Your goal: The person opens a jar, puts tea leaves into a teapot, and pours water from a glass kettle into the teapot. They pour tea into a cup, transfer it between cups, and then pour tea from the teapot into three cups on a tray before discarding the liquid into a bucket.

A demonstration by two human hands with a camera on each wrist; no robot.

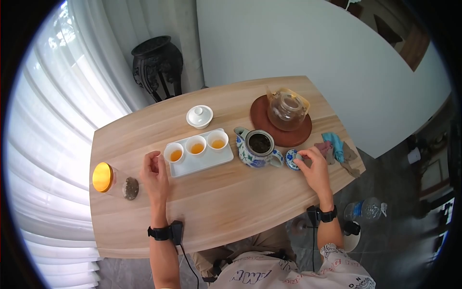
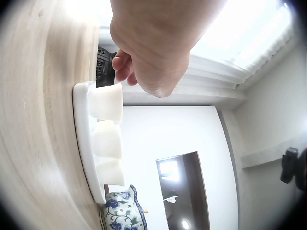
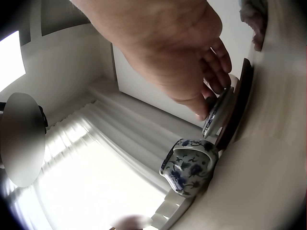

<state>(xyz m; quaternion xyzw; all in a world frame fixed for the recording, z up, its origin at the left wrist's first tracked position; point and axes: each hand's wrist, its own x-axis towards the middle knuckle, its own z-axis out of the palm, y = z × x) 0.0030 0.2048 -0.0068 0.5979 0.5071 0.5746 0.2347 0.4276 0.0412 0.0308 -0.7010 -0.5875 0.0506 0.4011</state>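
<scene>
Between thumb and fingers my right hand [image 1: 315, 173] pinches the small blue-and-white lid [image 1: 291, 160], close to the teapot's handle. The lid is tilted in the right wrist view. Left of it stands the floral porcelain teapot [image 1: 250, 159], uncovered, with dark tea leaves showing inside. My left hand [image 1: 156, 180] holds nothing, its fingers loosely curled beside the left end of a white tray [image 1: 202, 166]. Three white cups of amber tea stand along that tray, the nearest to the left hand being the left cup [image 1: 168, 156].
A glass teapot [image 1: 288, 115] stands on a round brown board [image 1: 260, 120] at the back right. Behind the tray is a white lidded bowl [image 1: 199, 117]. Crumpled cloths [image 1: 337, 147] lie at the right edge, a gold-lidded jar [image 1: 102, 177] at the left.
</scene>
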